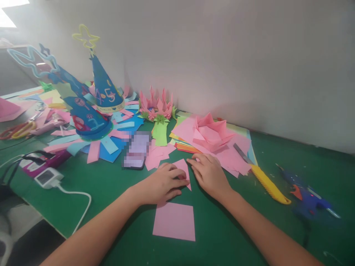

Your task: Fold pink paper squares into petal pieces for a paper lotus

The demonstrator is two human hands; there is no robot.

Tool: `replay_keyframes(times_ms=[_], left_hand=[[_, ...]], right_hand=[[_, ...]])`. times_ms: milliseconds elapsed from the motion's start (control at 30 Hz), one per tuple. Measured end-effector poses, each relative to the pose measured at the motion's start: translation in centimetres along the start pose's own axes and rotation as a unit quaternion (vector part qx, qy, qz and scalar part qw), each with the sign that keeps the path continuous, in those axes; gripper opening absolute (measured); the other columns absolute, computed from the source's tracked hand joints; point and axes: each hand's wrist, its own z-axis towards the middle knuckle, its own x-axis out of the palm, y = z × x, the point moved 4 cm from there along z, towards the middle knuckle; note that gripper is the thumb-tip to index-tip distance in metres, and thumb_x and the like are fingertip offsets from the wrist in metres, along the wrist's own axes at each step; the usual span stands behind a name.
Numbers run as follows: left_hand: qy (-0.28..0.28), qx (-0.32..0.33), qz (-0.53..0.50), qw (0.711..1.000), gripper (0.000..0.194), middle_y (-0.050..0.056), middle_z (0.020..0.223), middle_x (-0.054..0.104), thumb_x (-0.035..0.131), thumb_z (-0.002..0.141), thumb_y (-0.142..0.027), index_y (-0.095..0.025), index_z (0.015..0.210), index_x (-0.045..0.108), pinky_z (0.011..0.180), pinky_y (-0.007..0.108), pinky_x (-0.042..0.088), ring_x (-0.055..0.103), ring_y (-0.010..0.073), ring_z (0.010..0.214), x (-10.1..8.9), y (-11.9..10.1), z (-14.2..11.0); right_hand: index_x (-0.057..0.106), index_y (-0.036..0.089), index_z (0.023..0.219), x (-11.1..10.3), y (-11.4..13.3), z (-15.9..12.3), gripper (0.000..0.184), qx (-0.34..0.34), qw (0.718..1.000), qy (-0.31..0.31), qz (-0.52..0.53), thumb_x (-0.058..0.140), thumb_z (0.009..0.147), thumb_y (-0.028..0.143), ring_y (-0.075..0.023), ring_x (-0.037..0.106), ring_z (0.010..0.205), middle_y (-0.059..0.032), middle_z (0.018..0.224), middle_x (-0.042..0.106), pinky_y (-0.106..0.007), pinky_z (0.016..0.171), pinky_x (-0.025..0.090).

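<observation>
A folded piece of pink paper point(182, 165) lies on the green table, partly hidden under my left hand point(169, 181). The curled fingers of that hand hold it down against the tabletop. My right hand point(208, 173) is just to the right of the folded piece, fingers apart and fingertips near its upper edge. I cannot tell whether they touch it. Closer to me lies a flat pink paper sheet point(174, 222). Behind my right hand, a pink folded paper flower point(211, 132) rests on a stack of coloured paper point(183, 131).
A yellow-handled knife point(270, 184) and a blue glue gun point(309, 199) lie to the right. On the left are a phone point(137, 149), blue cone hats point(107, 87), a purple power strip point(36, 166) and a white charger point(48, 178) with cable. A pink paper crown point(156, 105) stands by the wall.
</observation>
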Motion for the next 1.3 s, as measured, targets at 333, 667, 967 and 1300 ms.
replay_keyframes(times_ms=[333,667,967,1300], left_hand=[[0.004,0.002,-0.005,1.0,0.024,0.005,0.117,0.057,0.046,0.093,-0.027,-0.02,0.113,0.055,0.096,0.037,0.035,0.047,0.0212,0.107,0.7,-0.4,0.3],[-0.014,0.022,-0.027,0.999,0.023,0.002,0.116,0.06,0.05,0.09,-0.021,-0.02,0.111,0.057,0.108,0.035,0.03,0.043,0.0187,0.12,0.3,-0.5,0.3],[-0.023,0.02,-0.019,0.999,0.024,0.004,0.116,0.058,0.047,0.091,-0.024,-0.02,0.112,0.059,0.11,0.039,0.03,0.041,0.0223,0.123,0.6,-0.3,0.1],[-0.027,0.003,-0.006,1.0,0.029,0.008,0.12,0.051,0.05,0.09,-0.027,-0.024,0.118,0.058,0.105,0.044,0.033,0.039,0.0262,0.12,0.3,-0.2,0.0]], right_hand=[[0.064,0.019,0.107,0.9,0.7,0.5,0.023,0.04,0.998,0.025,0.049,0.053,0.087,0.02,-0.0244,0.049,0.097,-0.0075,0.104,0.061,-0.038,0.081,0.038],[0.065,0.021,0.104,0.8,0.5,0.6,0.02,0.015,0.997,0.008,0.07,0.053,0.088,0.021,-0.0245,0.05,0.094,-0.0073,0.1,0.063,-0.039,0.078,0.038],[0.061,0.021,0.107,0.9,0.1,0.7,0.031,0.118,0.963,-0.027,0.239,0.057,0.078,0.01,-0.0181,0.056,0.073,-0.0012,0.077,0.065,-0.033,0.069,0.045],[0.066,0.021,0.101,0.7,0.3,1.1,0.022,0.11,0.976,-0.049,0.183,0.056,0.082,0.016,-0.0199,0.059,0.073,-0.0013,0.073,0.068,-0.034,0.069,0.043]])
